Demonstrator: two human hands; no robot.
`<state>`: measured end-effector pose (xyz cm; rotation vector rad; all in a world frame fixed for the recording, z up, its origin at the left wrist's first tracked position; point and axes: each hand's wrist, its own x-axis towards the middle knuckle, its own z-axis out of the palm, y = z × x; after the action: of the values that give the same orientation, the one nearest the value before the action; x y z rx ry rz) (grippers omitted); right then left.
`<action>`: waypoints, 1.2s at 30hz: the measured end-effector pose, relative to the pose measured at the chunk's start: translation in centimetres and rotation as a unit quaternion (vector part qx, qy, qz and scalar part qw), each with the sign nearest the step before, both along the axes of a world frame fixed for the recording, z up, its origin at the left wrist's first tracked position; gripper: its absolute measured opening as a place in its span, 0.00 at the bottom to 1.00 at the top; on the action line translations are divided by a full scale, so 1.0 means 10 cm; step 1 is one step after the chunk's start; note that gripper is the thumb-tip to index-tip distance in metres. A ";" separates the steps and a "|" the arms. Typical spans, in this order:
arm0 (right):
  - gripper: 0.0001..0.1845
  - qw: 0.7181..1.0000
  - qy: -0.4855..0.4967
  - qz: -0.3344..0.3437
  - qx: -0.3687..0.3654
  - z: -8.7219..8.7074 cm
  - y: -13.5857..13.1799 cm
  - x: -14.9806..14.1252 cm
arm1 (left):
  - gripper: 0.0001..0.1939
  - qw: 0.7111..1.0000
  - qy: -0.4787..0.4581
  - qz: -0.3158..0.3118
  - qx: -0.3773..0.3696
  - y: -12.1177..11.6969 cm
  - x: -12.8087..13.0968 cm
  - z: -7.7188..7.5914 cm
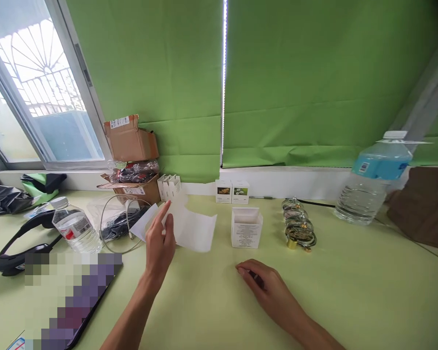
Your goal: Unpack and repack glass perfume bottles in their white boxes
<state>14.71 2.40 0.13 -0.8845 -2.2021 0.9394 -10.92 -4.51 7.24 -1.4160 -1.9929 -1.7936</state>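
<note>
My left hand [160, 243] is raised with its index finger stretched out and thumb apart. It overlaps a curled white sheet of paper [197, 226]; whether it touches the sheet I cannot tell. Lower on the table, my right hand [264, 282] is closed, thumb against the curled fingers, with a dark patch showing inside that I cannot make out. Just beyond it stands a small white box [246, 233] with printed text on its front and its top open. To the right lies a row of coiled cables [299, 226] with brass-coloured ends.
Two small white boxes [231, 192] with pictures stand by the wall, several more white boxes [169, 186] to their left. Cardboard boxes [131, 141] are stacked behind. Water bottles [368, 180] flank the table. A black headset [25, 243] lies left, above a pixelated tablet-like object [83, 301].
</note>
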 end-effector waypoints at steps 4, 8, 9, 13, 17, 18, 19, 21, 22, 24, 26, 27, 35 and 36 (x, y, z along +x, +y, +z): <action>0.23 0.989 0.074 0.023 -0.126 0.07 -0.10 -0.03 | 0.25 0.992 -0.066 -0.106 -0.017 0.04 0.33 -0.11; 0.27 0.956 0.190 0.077 -0.208 0.12 -0.19 -0.06 | 0.21 0.982 -0.045 -0.179 -0.045 0.06 0.61 -0.28; 0.27 0.950 0.210 0.071 -0.218 0.13 -0.19 -0.07 | 0.21 0.978 -0.042 -0.199 -0.053 0.05 0.66 -0.31; 0.29 0.932 0.257 0.033 -0.253 0.17 -0.16 -0.04 | 0.21 0.956 -0.061 -0.275 -0.079 0.01 0.77 -0.39; 0.31 0.920 0.278 0.015 -0.275 0.20 -0.10 0.00 | 0.24 0.934 -0.059 -0.347 -0.062 0.00 0.81 -0.41; 0.31 0.918 0.282 0.015 -0.278 0.21 -0.09 0.01 | 0.25 0.928 -0.059 -0.363 -0.055 0.00 0.82 -0.42; 0.31 0.917 0.283 0.017 -0.281 0.23 -0.09 0.02 | 0.24 0.925 -0.062 -0.372 -0.052 0.01 0.84 -0.43; 0.28 0.916 0.285 0.024 -0.282 0.26 -0.10 0.02 | 0.20 0.926 -0.077 -0.365 -0.063 0.02 0.87 -0.45; 0.27 0.915 0.287 0.027 -0.281 0.27 -0.11 0.03 | 0.17 0.929 -0.087 -0.351 -0.074 0.03 0.88 -0.47; 0.26 0.915 0.293 0.029 -0.277 0.29 -0.14 0.02 | 0.14 0.935 -0.105 -0.326 -0.089 0.06 0.90 -0.50; 0.27 0.918 0.288 0.031 -0.272 0.30 -0.16 0.02 | 0.18 0.935 -0.132 -0.318 -0.085 0.09 0.89 -0.52; 0.27 0.921 0.280 0.031 -0.270 0.29 -0.16 0.02 | 0.21 0.931 -0.154 -0.322 -0.076 0.10 0.87 -0.53; 0.24 0.960 0.185 0.004 -0.208 0.24 -0.09 0.06 | 0.25 0.887 -0.285 -0.351 -0.097 0.18 0.76 -0.49; 0.25 0.964 0.175 0.000 -0.202 0.24 -0.09 0.07 | 0.24 0.889 -0.277 -0.353 -0.094 0.18 0.76 -0.47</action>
<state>15.45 1.53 2.50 -0.8182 -1.7381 1.4570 -3.29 -2.72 2.52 -2.0779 -2.0872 -2.6050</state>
